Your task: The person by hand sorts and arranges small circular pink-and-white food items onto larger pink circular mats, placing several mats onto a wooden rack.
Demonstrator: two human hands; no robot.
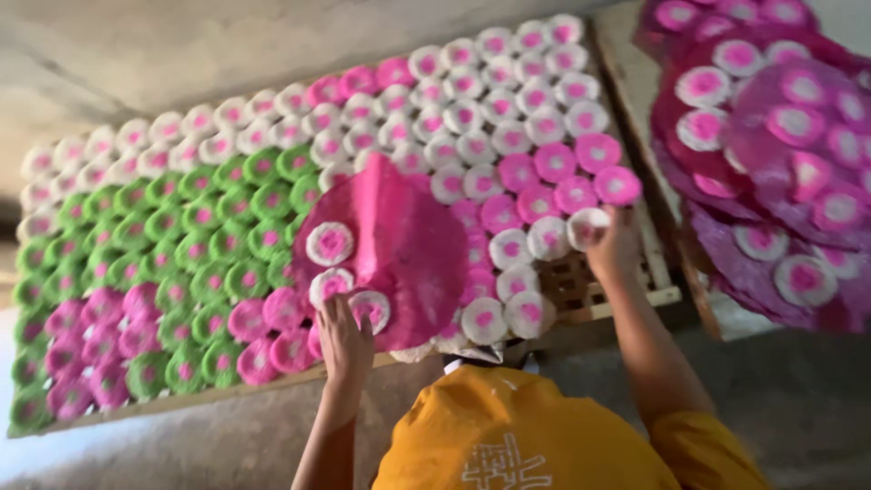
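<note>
Hands first: your left hand [343, 334] lies flat at the near edge of the wooden drying rack [626, 295], fingers spread and closed on nothing, fingertips resting by a small white disc with a pink centre [370, 308] that sits on the large pink round sheet [399, 245]. That sheet lies over the middle of the rack and carries two more white discs, one [330, 284] just left of your fingers and one [329, 243] farther up. Your right hand [614, 247] reaches to the rack's right end, fingers curled around the edge of a white disc [588, 227]; whether you have pinched it or only touch it you cannot tell from this angle. It looks as though you are lifting or setting small discs, one per hand, so the next move calls for a light pinch at the rim, since these thin pieces look brittle and lie close against their neighbours. Across the rack, green discs [195, 240] fill the left part, deep pink ones [95, 349] the near left corner, white ones [508, 86] the far right. Beyond the rack's right end, more large pink sheets [771, 154] with white discs lie overlapped.
</note>
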